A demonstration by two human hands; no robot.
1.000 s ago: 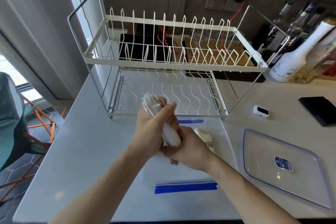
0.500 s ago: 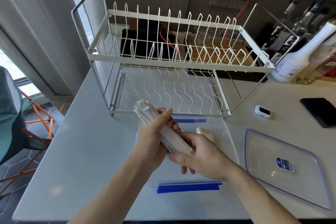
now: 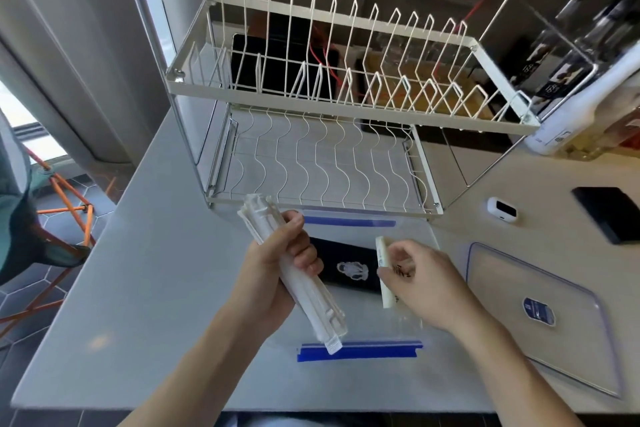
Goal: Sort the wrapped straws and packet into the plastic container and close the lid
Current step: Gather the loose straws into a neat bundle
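Holding a bundle of wrapped straws (image 3: pixel 298 282) clamped in the left hand (image 3: pixel 273 274), long axis slanting from the rack-side upper left toward the near edge of the countertop (image 3: pixel 145 288), lower end over the near blue latch of the open plastic container (image 3: pixel 360 352). Pinching a single cream wrapped straw (image 3: pixel 384 270) between thumb and fingertips of the right hand (image 3: pixel 426 284), upright over the container beside the black packet (image 3: pixel 348 265) lying inside. Lid (image 3: pixel 540 315) flat toward the right edge, nearer the right hand, not yet fitted.
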